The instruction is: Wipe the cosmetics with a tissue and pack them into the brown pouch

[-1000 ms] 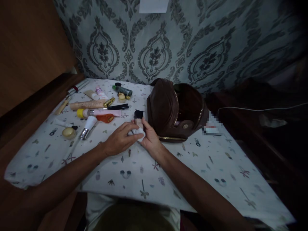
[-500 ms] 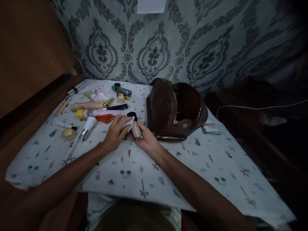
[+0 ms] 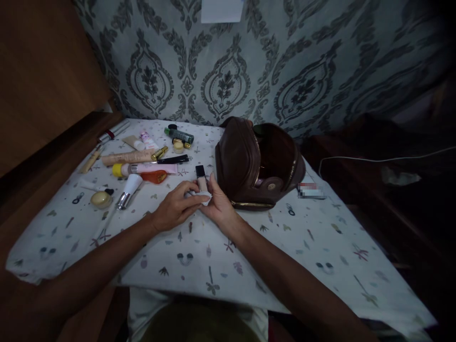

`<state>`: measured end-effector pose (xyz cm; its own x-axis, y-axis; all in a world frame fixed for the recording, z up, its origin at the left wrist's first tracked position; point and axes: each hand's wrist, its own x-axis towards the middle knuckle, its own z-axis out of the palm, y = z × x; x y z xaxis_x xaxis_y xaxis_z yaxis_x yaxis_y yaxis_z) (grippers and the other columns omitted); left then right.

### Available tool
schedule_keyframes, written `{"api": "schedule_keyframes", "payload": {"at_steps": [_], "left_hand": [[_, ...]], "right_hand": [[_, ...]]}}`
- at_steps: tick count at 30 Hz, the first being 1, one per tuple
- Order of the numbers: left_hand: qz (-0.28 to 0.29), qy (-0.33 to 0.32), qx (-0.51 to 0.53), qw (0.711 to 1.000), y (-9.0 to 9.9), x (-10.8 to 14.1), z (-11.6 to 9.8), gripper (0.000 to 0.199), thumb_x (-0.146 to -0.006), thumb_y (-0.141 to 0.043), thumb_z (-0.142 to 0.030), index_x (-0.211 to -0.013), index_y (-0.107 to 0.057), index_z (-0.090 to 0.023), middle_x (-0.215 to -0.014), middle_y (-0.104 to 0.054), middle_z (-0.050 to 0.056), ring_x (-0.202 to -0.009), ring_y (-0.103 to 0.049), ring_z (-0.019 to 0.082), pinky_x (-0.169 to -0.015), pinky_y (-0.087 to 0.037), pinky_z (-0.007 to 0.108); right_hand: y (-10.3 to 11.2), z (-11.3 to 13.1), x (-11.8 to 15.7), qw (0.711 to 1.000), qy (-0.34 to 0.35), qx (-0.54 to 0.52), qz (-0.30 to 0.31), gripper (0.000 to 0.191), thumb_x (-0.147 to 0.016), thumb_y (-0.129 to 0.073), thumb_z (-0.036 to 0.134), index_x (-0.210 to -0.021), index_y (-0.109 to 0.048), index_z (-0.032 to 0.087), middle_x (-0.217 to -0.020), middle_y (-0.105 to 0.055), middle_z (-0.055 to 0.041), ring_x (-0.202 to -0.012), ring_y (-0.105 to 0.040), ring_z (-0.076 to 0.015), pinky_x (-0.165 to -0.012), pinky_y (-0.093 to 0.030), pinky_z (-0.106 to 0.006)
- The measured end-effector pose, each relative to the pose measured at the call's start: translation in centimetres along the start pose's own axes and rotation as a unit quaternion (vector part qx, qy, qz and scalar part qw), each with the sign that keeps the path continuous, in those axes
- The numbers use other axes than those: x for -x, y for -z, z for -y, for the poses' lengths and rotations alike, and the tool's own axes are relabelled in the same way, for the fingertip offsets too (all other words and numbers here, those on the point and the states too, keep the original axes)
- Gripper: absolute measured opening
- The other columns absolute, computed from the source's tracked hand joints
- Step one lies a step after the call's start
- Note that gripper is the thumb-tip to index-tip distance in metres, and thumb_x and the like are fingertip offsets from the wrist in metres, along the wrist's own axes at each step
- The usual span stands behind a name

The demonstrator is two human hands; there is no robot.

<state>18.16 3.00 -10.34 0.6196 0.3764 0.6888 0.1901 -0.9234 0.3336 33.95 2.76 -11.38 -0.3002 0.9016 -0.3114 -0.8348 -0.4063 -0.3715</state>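
Observation:
Between my hands stands a small foundation bottle (image 3: 202, 183), beige with a black cap, roughly upright. My right hand (image 3: 219, 204) is closed round its lower part. My left hand (image 3: 176, 204) pinches a white wipe (image 3: 204, 197) and presses it against the bottle's lower end, which the wipe and fingers partly hide. Just right of my hands sits a brown makeup bag (image 3: 238, 156), unzipped with its dark inside showing. To the left lie an orange item (image 3: 156, 177), a pink tube (image 3: 167, 168) and a white-handled brush (image 3: 130, 190).
More cosmetics lie at the table's back left, among them a long beige tube (image 3: 124, 157), a green-capped dark bottle (image 3: 181, 136) and a round gold-topped jar (image 3: 101, 199). A flat packet (image 3: 311, 191) rests near the right edge of the patterned tablecloth (image 3: 285, 266). A patterned curtain hangs behind.
The wipe in my left hand has moved from the bottle's cap end down to its lower end. The bottle has turned more upright in my right hand.

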Motion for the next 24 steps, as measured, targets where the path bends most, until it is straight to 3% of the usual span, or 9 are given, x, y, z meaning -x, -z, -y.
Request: {"api": "schedule_keyframes", "payload": {"at_steps": [6, 9, 13, 19, 24], "left_hand": [[0.016, -0.041, -0.013, 0.999, -0.1, 0.1, -0.1, 0.031, -0.097, -0.054, -0.017, -0.125, -0.064, -0.024, -0.111, -0.057, 0.01, -0.104, -0.058, 0.02, -0.086, -0.054, 0.033], [0.007, -0.016, -0.018, 1.0, -0.2, 0.2, 0.1, 0.032, -0.097, -0.054, -0.017, -0.127, -0.062, -0.024, -0.109, -0.058, 0.009, -0.104, -0.058, 0.02, -0.088, -0.054, 0.035], [-0.014, 0.033, -0.015, 0.999, -0.2, 0.2, 0.3, 0.03, -0.098, -0.054, -0.019, -0.127, -0.061, -0.023, -0.107, -0.058, 0.008, -0.1, -0.059, 0.019, -0.085, -0.053, 0.034], [-0.083, 0.108, -0.025, 0.99, 0.1, -0.1, 0.5, 0.029, -0.098, -0.055, -0.022, -0.125, -0.064, -0.022, -0.106, -0.055, 0.006, -0.099, -0.056, 0.018, -0.087, -0.05, 0.032], [-0.104, 0.136, -0.049, 0.984, -0.2, 0.0, 1.0, 0.033, -0.099, -0.052, -0.025, -0.13, -0.064, -0.022, -0.107, -0.052, 0.006, -0.102, -0.054, 0.019, -0.09, -0.049, 0.034]], "right_hand": [[-0.5, 0.4, 0.4, 0.998, -0.03, -0.039, -0.048, 0.021, -0.094, -0.062, 0.03, -0.085, -0.068, 0.013, -0.073, -0.073, -0.004, -0.062, -0.067, -0.0122, -0.057, -0.057, -0.021], [-0.6, 0.5, 0.4, 0.998, -0.04, -0.035, -0.042, 0.026, -0.097, -0.053, 0.033, -0.088, -0.068, 0.014, -0.07, -0.073, -0.0044, -0.058, -0.065, -0.0136, -0.051, -0.055, -0.023], [-0.6, 0.2, 0.5, 0.998, -0.033, -0.046, -0.034, 0.018, -0.094, -0.057, 0.028, -0.087, -0.066, 0.015, -0.067, -0.071, 0.0002, -0.051, -0.061, -0.0106, -0.043, -0.048, -0.02], [-1.0, -0.6, 0.5, 0.999, 0.007, -0.038, -0.027, 0.007, -0.09, -0.065, 0.019, -0.084, -0.066, 0.017, -0.072, -0.073, 0.003, -0.06, -0.065, -0.0091, -0.055, -0.054, -0.019], [-1.2, -0.7, 0.6, 0.999, 0.026, -0.031, -0.032, 0.014, -0.094, -0.06, 0.017, -0.082, -0.067, 0.016, -0.074, -0.074, 0.0018, -0.063, -0.066, -0.0094, -0.058, -0.055, -0.02]]}}
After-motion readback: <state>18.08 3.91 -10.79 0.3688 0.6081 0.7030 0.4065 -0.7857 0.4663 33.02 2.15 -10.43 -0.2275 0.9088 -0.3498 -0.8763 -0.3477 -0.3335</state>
